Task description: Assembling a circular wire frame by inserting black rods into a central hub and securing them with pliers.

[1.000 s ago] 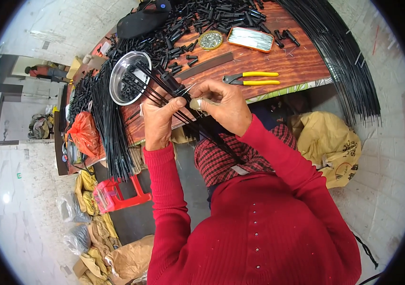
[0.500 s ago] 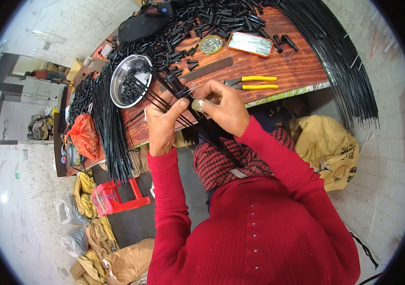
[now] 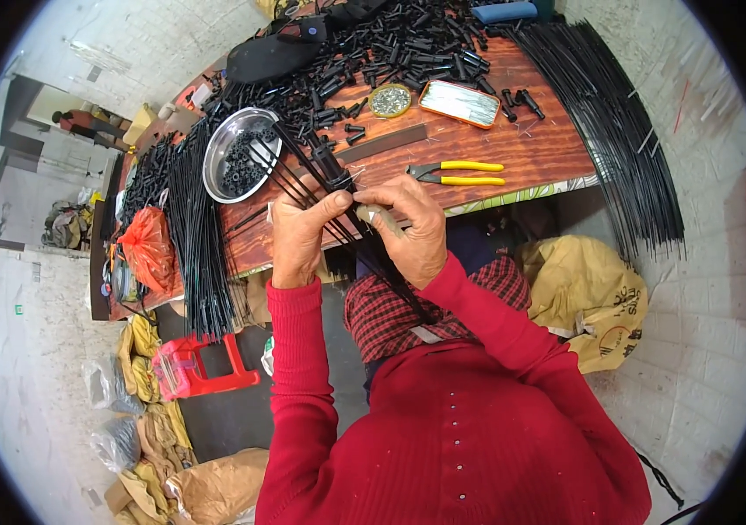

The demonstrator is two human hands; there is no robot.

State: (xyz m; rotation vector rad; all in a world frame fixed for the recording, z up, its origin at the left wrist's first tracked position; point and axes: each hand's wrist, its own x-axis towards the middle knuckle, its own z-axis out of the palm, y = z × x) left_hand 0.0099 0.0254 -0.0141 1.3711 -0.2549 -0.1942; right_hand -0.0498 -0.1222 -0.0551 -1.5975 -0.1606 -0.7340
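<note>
My left hand is closed round several long thin black rods, which slant from above the table down to my lap. A black cylindrical fitting sits on the rods just above my left fingers. Close beside it, my right hand is pinched against the rods; what its fingertips hold is hidden. A pale cover wraps a digit of that hand. Thin silvery pins stick out by the fitting's lower end. Yellow-handled pliers lie on the table to the right.
A steel bowl of small black parts stands left of my hands. Beyond lie heaped black fittings, a round tin, a tray of pins and a flat bar. Rod bundles hang over the table edge. A red stool stands below.
My right hand has drawn lower, and its fingers have folded in closer to the rods. The left hand keeps its hold. The whole view has shifted slightly.
</note>
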